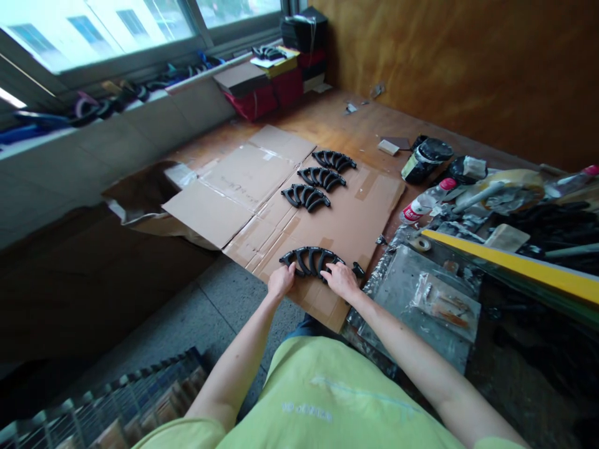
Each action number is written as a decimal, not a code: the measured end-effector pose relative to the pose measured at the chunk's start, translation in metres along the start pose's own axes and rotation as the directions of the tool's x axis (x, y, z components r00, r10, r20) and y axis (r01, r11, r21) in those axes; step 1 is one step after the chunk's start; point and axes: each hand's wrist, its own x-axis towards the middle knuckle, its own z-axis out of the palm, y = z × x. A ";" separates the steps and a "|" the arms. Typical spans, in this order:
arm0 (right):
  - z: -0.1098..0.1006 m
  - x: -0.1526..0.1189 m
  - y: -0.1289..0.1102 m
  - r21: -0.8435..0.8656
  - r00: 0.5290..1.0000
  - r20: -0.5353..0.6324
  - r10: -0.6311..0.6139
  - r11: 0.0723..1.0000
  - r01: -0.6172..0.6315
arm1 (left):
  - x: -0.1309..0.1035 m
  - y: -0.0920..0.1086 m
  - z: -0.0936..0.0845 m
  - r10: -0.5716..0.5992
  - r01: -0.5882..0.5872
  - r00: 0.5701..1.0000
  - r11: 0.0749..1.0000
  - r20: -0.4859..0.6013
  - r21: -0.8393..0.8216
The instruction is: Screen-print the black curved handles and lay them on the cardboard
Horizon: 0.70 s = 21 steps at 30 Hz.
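Observation:
An arched row of black curved pieces lies on a flattened cardboard sheet in front of me. My left hand is closed on the row's left end, thumb on top. At its right side, my right hand pinches one of the pieces, and the fingers hide part of it. One small black piece sits just beyond my right hand. Farther up the cardboard are three similar fan-shaped rows, the near row, the middle row and the far row.
To the right stand a plastic bottle with a pink cap and a dark, paint-smeared tub. A yellow-edged bar crosses the cluttered right side. Red boxes stand at the back by the window. An open carton is at the left.

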 end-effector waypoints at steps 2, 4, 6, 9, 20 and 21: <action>0.005 0.002 -0.001 0.086 1.000 -0.013 0.021 0.996 -0.020 | 0.001 0.008 -0.007 0.017 -0.009 0.994 0.998 -0.111 0.064; 0.012 0.003 -0.002 0.185 0.998 -0.031 0.062 0.981 -0.055 | -0.006 0.014 -0.006 0.139 -0.106 0.959 0.984 -0.246 0.142; 0.017 0.004 -0.001 0.280 0.994 -0.041 0.097 0.957 -0.082 | -0.021 0.021 0.003 0.330 -0.262 0.893 0.934 -0.306 0.244; 0.022 0.003 -0.001 0.387 0.991 -0.041 0.129 0.916 -0.103 | -0.042 0.032 0.029 0.480 -0.400 0.846 0.859 -0.231 0.319; 0.031 0.033 -0.045 0.481 0.977 -0.156 0.145 0.875 -0.053 | 0.012 0.035 0.001 0.565 -0.438 0.804 0.774 -0.185 0.456; 0.028 0.043 -0.052 0.488 0.980 -0.159 0.124 0.872 -0.031 | 0.025 0.035 -0.011 0.584 -0.448 0.790 0.757 -0.186 0.477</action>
